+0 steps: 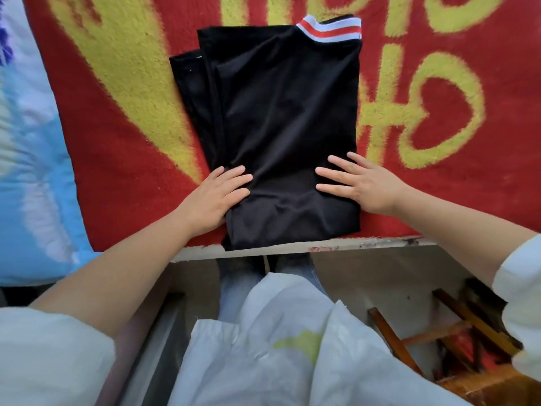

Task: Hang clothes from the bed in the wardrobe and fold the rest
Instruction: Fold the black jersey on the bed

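Already the black garment [281,127] looks partly folded, and the risk, as I judge it, sits at its near end; that hem reaches right to the near edge of the bed [380,243] and a corner seems to lip over it, so a careless lift or a tug toward the person could let the slippery-looking cloth slide off and undo the fold; the layers on the left are stepped rather than flush, and folding again without squaring them would likely leave a lopsided bundle. Now to its looks: it is plain black, smooth, long and roughly rectangular, lying flat with its length running from near to far; at the far right corner a ribbed band [329,31] of white and red stripes shows; two or three dark edges peek out along the left side. It rests on the red blanket [117,186] with yellow lettering that covers the bed. The left hand [215,197] lies on the near left edge, fingers straight and close together, pressing flat; the right hand [361,186] lies on the near right edge, fingers spread and flat, gripping nothing. Further left is a blue and white pillow [32,171]; near and to the right, below the bed, stands some wooden furniture [424,341].
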Demonstrator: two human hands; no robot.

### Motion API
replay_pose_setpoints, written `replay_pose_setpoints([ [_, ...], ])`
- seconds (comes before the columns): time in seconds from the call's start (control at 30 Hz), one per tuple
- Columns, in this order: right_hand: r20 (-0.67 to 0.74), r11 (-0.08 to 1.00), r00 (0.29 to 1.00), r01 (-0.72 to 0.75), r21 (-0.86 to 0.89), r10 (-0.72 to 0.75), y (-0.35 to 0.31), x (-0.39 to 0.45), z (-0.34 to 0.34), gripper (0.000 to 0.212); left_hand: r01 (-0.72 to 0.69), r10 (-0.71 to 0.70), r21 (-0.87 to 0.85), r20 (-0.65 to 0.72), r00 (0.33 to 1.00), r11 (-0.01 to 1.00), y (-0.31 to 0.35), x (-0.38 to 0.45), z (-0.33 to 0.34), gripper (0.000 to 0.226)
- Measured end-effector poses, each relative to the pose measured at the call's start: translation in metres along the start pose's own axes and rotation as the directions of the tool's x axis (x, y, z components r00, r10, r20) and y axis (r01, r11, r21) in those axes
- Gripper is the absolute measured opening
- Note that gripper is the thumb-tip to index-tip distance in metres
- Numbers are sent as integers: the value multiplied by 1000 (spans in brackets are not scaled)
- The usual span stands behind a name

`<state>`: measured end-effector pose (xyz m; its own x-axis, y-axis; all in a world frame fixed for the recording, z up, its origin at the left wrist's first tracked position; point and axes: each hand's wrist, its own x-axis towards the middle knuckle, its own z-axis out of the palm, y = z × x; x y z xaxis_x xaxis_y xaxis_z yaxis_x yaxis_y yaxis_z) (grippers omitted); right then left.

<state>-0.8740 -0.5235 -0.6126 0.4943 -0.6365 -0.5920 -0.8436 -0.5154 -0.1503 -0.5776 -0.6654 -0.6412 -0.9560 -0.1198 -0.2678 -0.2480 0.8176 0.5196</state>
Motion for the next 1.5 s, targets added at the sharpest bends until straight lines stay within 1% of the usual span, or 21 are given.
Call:
replay_pose_setpoints([
  [0.17,88,988,990,99,122,-110,1,-10,-27,59,19,-6,-207,65,998,978,13,-20,-25,43],
  [0.23,281,935,946,54,350,-160,-4,-20,-33,60,163,-106,-351,176,979,922,32,-29,-36,53],
  [0.3,338,672,930,-158,723,-145,-8,-32,-41,57,347,-225,-521,283,932,780,48,-40,-44,57],
  [0.33,315,456,946,-248,855,-77,-8,-38,-44,56,413,-263,-600,325,908,685,52,-42,-47,50],
  [0.37,314,238,949,-304,922,-7,-4,-43,-47,52,478,-329,-610,347,878,632,52,-42,-45,61],
  [0.4,328,86,944,-331,940,49,1,-45,-50,42,556,-351,-677,432,831,482,54,-34,-49,43],
  [0.43,352,-45,930,-349,936,103,7,-45,-51,27,645,-436,-688,495,752,332,57,-23,-65,78],
  [0.47,380,-178,911,-353,919,160,11,-43,-51,17,627,-462,-763,505,729,155,53,-16,-66,41],
  [0.53,457,-417,844,-322,850,280,16,-29,-48,18,567,-557,-820,507,658,-76,41,-6,-70,33],
  [0.57,506,-482,789,-313,819,348,18,-20,-44,24,550,-581,-810,552,598,-203,37,2,-72,38],
  [0.63,587,-545,651,-302,782,482,20,-8,-33,33,498,-660,-813,556,505,-303,32,11,-62,41],
  [0.7,602,-573,568,-258,778,561,18,-4,-28,32,404,-766,-860,479,428,-312,37,16,-56,38],
  [0.77,571,-555,547,-216,803,613,11,-3,-28,24,324,-802,-892,434,411,-316,47,18,-54,36],
  [0.87,489,-436,523,-231,870,698,-3,2,-37,12,373,-853,-916,308,422,-147,58,19,-55,43],
  [0.97,481,-446,456,-190,875,749,-8,13,-50,21,447,-922,-894,175,344,-3,64,30,-58,44],
  [1.03,536,-549,441,-111,829,720,-8,19,-56,15,373,-919,-927,178,352,-37,68,35,-60,39],
  [1.13,576,-720,516,122,683,634,-5,22,-62,8,237,-902,-963,211,376,-127,66,35,-62,30],
  [1.23,530,-752,559,302,586,638,3,19,-60,14,76,-890,-965,262,374,-252,58,34,-68,32],
  [1.3,510,-753,571,354,554,643,8,19,-59,15,51,-880,-961,269,390,-271,51,36,-70,30],
  [1.4,525,-725,518,338,600,675,13,24,-58,20,88,-885,-968,250,392,-234,41,45,-71,24],
  [1.5,522,-605,374,147,783,767,14,37,-51,21,231,-931,-964,203,305,-134,30,55,-61,23],
])
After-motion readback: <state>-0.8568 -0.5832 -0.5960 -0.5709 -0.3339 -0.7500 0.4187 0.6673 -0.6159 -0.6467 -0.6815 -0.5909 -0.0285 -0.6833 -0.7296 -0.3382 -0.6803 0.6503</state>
